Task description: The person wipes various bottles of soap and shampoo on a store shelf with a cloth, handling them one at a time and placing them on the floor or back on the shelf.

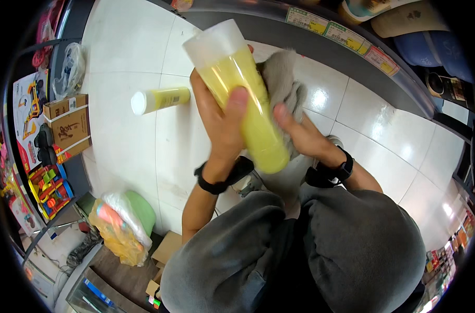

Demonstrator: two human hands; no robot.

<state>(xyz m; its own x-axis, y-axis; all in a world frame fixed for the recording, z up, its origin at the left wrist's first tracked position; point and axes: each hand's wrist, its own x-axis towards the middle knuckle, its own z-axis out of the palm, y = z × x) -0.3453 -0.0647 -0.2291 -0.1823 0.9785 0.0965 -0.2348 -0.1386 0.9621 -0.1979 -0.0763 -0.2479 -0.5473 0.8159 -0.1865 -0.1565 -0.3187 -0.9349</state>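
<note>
My left hand [227, 117] grips a tilted plastic bottle [241, 94] with a clear yellow body and a frosted white cap at its upper end. The thumb lies across the front of the bottle. A grey cloth [280, 78] is in my right hand [304, 135], pressed along the bottle's right side; the fingers behind the cloth are hidden. To the left, a similar yellow bottle with a white cap [161, 100] rests on the tiled floor, apart from both hands.
A grey shelf edge with price labels [325, 33] curves across the top right. Along the left stand a strapped cardboard box [70, 127], toy packages [49, 191] and plastic bags [118, 231]. My knees are close below the hands.
</note>
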